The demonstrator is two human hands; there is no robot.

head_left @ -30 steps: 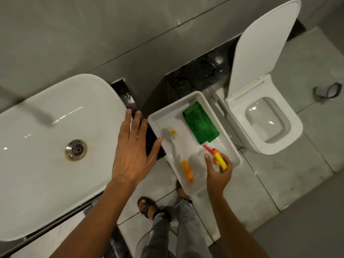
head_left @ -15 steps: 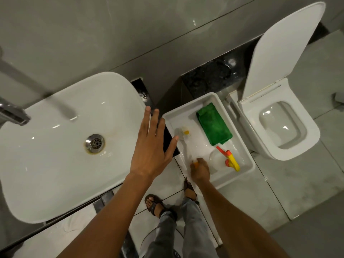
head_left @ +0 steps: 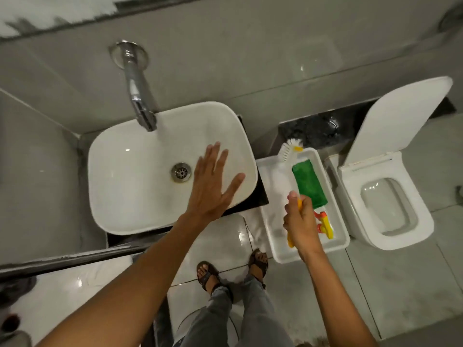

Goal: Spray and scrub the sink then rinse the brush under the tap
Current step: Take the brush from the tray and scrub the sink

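The white oval sink point(head_left: 130, 181) sits below a chrome tap point(head_left: 139, 96) that comes out of the wall; its drain point(head_left: 181, 172) is at the middle. My left hand point(head_left: 213, 186) hovers flat over the sink's right side, fingers spread, holding nothing. My right hand point(head_left: 299, 219) grips the orange handle of a white-bristled brush point(head_left: 288, 156), lifted above the white tray point(head_left: 273, 186). The spray bottle point(head_left: 325, 222), with an orange and yellow trigger, lies in the tray, partly hidden by my right hand.
A green cloth point(head_left: 309, 186) lies in the tray. A white toilet point(head_left: 385, 209) with raised lid stands to the right. My sandalled feet point(head_left: 233, 269) stand on the tiled floor. A metal rail point(head_left: 75, 259) runs along the sink's front.
My right hand let go of the spray bottle, moved to the brush handle and lifted the brush out of the tray. The view shifted so the tap shows.
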